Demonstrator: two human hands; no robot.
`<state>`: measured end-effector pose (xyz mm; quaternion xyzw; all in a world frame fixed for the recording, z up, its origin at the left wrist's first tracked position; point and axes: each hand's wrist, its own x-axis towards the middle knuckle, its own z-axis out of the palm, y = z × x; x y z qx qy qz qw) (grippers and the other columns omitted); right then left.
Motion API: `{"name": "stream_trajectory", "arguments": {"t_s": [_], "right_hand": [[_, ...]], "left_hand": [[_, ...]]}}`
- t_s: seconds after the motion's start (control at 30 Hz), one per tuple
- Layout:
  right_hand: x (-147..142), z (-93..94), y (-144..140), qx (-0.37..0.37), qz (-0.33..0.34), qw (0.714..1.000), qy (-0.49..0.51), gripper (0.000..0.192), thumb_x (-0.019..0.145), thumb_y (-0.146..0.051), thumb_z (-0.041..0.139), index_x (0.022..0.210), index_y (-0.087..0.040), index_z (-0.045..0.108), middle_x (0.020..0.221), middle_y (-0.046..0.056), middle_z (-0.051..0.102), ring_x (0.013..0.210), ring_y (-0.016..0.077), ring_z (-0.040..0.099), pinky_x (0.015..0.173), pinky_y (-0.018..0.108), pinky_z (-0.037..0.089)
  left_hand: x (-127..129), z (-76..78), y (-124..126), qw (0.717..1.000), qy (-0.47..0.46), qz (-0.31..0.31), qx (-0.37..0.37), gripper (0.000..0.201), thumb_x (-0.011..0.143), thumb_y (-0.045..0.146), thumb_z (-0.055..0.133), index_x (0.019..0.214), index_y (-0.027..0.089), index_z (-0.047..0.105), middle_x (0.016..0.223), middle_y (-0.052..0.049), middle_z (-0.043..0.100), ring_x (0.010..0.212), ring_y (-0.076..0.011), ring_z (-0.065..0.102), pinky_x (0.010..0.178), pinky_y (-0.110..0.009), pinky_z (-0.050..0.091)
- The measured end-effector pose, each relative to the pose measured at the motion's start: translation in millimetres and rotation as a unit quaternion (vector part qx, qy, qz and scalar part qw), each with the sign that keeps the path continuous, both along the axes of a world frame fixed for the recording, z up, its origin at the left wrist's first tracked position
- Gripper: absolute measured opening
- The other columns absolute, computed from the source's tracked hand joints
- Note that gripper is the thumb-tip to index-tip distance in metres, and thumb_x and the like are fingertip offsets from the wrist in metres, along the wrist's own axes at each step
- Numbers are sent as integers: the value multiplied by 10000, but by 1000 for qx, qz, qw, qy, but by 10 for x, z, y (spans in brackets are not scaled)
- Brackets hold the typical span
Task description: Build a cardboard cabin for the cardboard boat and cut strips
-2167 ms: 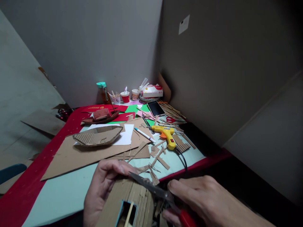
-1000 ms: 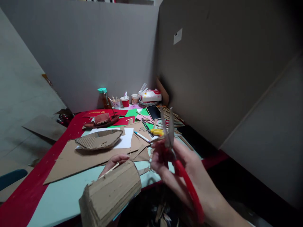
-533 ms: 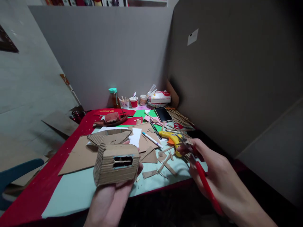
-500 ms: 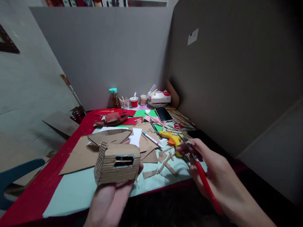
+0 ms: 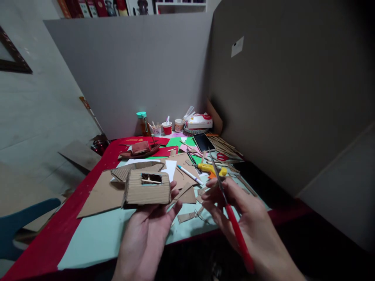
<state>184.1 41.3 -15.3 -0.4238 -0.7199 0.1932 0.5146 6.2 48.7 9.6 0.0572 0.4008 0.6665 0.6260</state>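
My left hand (image 5: 148,238) holds up a small corrugated cardboard house (image 5: 146,189) from below, palm up; a rectangular window with a thin stick across it faces me. My right hand (image 5: 249,230) grips red-handled scissors (image 5: 231,218), whose closed blades point up and away, to the right of the house and apart from it. Both hands hover over the near edge of the table (image 5: 88,242).
On the table lie a cardboard boat hull (image 5: 136,170), a large brown cardboard sheet (image 5: 99,193), a yellow glue gun (image 5: 212,169), a pen (image 5: 190,175), cardboard scraps (image 5: 189,215), a phone (image 5: 203,142), paper cups (image 5: 167,127), a bottle (image 5: 142,123). Grey partitions close the back and right.
My left hand has turned the house from roof-up to window-facing and raised it. My right hand has swung the scissors' blades up and brought them closer to the house.
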Motion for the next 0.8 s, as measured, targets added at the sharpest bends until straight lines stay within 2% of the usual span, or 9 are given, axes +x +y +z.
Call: {"name": "stream_trajectory", "arguments": {"t_s": [0.1,0.17,0.3,0.4,0.47,0.57,0.63,0.7,0.8], "right_hand": [[-234,-95,-31,-8,13,998,61,325,898,-193,707,1184,-249,562,994,23,708,833,171,708,736,248,573],[-389,-141,-44,15,1,996,87,418,878,-203,725,1255,-232,548,1044,46,702,869,186,704,766,268,579],[-614,-143,-24,87,-50,990,99,437,885,-191,685,1292,-222,532,1029,52,692,824,183,685,726,271,590],[-691,-126,23,113,-86,984,105,417,908,-181,658,1296,-219,511,972,46,684,755,177,678,661,276,595],[-712,-137,52,123,-100,981,114,428,896,-135,625,1299,-218,509,980,50,687,785,186,696,675,285,599],[-714,-169,72,138,-91,978,130,528,818,-62,598,1313,-226,517,1057,58,699,861,187,706,698,266,591],[-703,-177,68,143,-79,977,138,575,780,-35,583,1315,-237,525,1085,50,704,838,165,691,678,235,576],[-688,-167,58,141,-84,978,128,564,787,-35,578,1310,-238,528,1101,53,710,829,158,691,688,231,577],[-679,-149,46,109,-96,983,112,531,812,-71,602,1306,-247,522,1074,46,723,843,175,710,731,265,598]], "left_hand": [[60,-44,8,1000,-13,-14,10,270,943,9,475,959,68,738,953,-165,797,840,-226,774,736,-353,668],[97,-67,-1,999,-20,-31,7,276,961,75,492,927,112,763,931,-142,805,888,-242,772,817,-375,652],[152,-92,-57,999,-21,-44,-2,229,875,90,611,977,169,801,893,-111,825,975,-298,770,892,-412,623],[195,-110,-90,999,-17,-27,7,226,757,118,734,945,212,816,968,-77,836,1105,-325,737,949,-393,597],[225,-132,-96,1000,-10,-19,11,194,714,179,783,899,218,822,1028,-74,834,1151,-337,717,965,-379,587],[250,-198,-95,1000,14,1,12,200,600,190,850,797,210,821,977,-91,840,1081,-382,740,948,-420,599],[242,-267,-96,999,35,17,18,194,546,154,864,726,204,811,902,-95,841,995,-389,764,935,-445,606],[224,-340,-103,998,54,33,14,141,551,129,850,662,194,793,820,-89,832,926,-364,779,933,-436,606],[217,-390,-118,996,68,63,-11,60,637,117,799,655,173,785,771,-80,818,897,-309,784,938,-389,602]]}}
